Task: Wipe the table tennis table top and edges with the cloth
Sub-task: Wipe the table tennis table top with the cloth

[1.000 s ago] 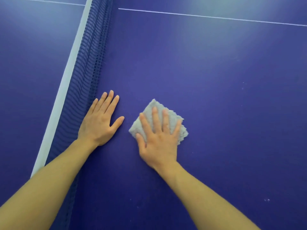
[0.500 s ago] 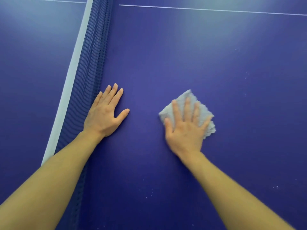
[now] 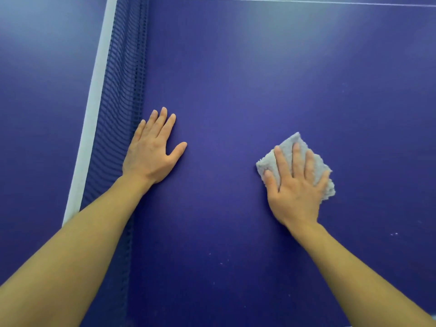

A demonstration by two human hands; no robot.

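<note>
The blue table tennis table top [image 3: 247, 79] fills the head view. A folded grey cloth [image 3: 289, 145] lies flat on it at the centre right. My right hand [image 3: 295, 187] presses down on the cloth with straight, spread fingers and covers most of it. My left hand [image 3: 151, 152] rests flat on the bare table top, fingers straight, right beside the net.
A dark blue net [image 3: 120, 102] with a white top band [image 3: 94, 109] runs from the top centre-left down to the lower left. A white line [image 3: 283, 0] crosses the far edge of the view. Small white specks [image 3: 394, 234] dot the surface at the lower right.
My right hand has slid the cloth to the right across the table, away from my left hand. My left hand has stayed flat by the net.
</note>
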